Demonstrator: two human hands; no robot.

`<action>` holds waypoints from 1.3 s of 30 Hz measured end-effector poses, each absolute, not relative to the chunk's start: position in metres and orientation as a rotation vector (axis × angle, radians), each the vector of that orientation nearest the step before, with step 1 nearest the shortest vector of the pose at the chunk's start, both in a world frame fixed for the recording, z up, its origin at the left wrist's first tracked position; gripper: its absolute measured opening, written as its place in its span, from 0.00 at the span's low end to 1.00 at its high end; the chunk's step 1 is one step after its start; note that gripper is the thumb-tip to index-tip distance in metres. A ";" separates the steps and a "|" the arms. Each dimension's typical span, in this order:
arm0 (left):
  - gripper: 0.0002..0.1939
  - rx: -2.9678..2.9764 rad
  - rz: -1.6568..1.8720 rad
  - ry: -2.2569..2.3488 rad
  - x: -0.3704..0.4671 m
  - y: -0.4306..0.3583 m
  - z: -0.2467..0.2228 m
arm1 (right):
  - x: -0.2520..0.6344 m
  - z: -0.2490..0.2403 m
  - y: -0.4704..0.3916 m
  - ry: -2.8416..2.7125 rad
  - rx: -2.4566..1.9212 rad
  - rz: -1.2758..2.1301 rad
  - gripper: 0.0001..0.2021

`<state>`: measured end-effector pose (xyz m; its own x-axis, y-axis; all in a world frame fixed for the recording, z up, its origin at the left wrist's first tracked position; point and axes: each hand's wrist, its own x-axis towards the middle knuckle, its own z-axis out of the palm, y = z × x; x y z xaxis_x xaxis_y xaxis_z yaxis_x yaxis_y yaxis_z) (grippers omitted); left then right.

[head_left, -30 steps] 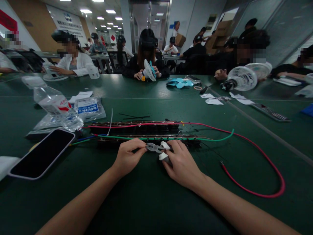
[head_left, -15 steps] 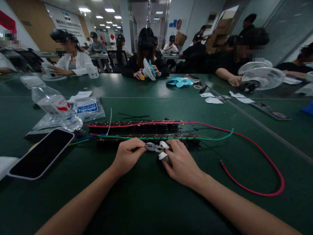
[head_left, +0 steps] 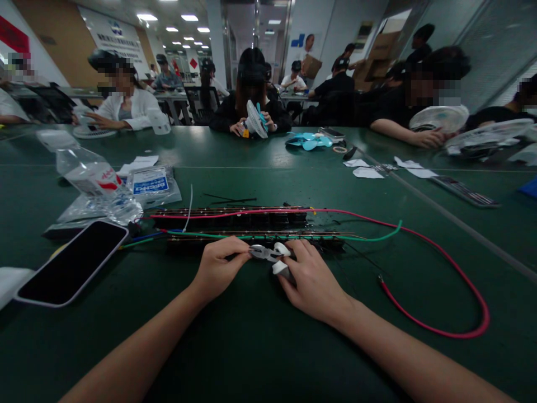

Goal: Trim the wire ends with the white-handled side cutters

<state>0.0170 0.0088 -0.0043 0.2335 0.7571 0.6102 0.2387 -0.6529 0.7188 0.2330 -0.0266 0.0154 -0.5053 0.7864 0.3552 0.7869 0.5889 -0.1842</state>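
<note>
Right now your right hand [head_left: 312, 280] is wrapped around the white handles of small pliers [head_left: 268, 254], with your fingers closed on them. The metal tip of the pliers points left, toward your left hand [head_left: 218, 268]. Your left fingers [head_left: 235, 252] are pinched together right at that tip, but what they pinch is too small to see. Both hands rest on the green table [head_left: 260, 336], just in front of two long dark strips [head_left: 243, 226] that lie side by side.

A red wire [head_left: 440, 268] runs along the far strip and loops wide to your right. A green wire [head_left: 369, 237] runs along the near strip. A thin white tie [head_left: 189, 208] sticks up near the left end.

To your left lies a phone [head_left: 69, 263] with its dark screen up. Behind it a clear water bottle [head_left: 90, 176] lies on its side; its label is red and white, but the words are too blurry to read. Beside it is a clear bag [head_left: 151, 184] with a blue label, also too blurry.

Across the table, another person holds a small white fan [head_left: 254, 119].
</note>
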 end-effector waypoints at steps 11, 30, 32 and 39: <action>0.06 2.036 1.412 0.900 0.016 0.009 -0.004 | 0.232 0.011 -0.026 -2.412 -1.251 -0.026 0.06; 0.06 2.003 1.413 0.916 0.017 0.009 -0.003 | 0.233 0.010 -0.026 -2.411 -1.272 -0.101 0.02; 0.06 2.000 1.420 0.914 0.017 0.008 -0.002 | 0.233 0.009 -0.025 -2.411 -1.262 -0.112 0.02; 0.05 2.021 1.399 0.904 0.017 0.008 -0.004 | 0.234 0.009 -0.025 -2.407 -1.238 -0.123 0.05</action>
